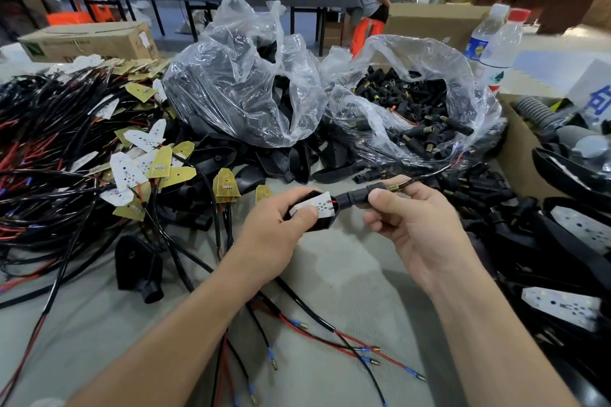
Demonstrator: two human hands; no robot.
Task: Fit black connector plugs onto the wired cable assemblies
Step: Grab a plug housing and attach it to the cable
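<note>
The grey work table (330, 291) is crowded on three sides. A heap of wired cable assemblies (49, 149), each ending in a white or yellow LED board, is spread from 9 to 10 o'clock. A clear bag of black housings (238, 82) is slumped at 12 o'clock, and an open bag of black connector plugs (413, 102) is set at 1 o'clock. Just below centre, the left hand (274, 235) is wrapped round a black lamp housing (322, 221), with the thumb pressed on the white LED board (315, 206) seated in it. Towards 3 o'clock of it, the right hand (416, 225) is closed on a connector plug (360, 196), pinched between thumb and curled fingers and lined up against the housing's neck. A metal spring end (393, 188) and a dark lead are seen leaving it towards 2 o'clock. Whether the plug is fully seated cannot be told. Loose bullet terminals (367, 353) are scattered at 6 o'clock. The main risk is judged to be a skewed push: if the plug is driven on off-axis, the thin red and black wires at the board could be nipped or torn from their solder points. The board could also be levered out of the housing if too much force is applied by the thumb.
</note>
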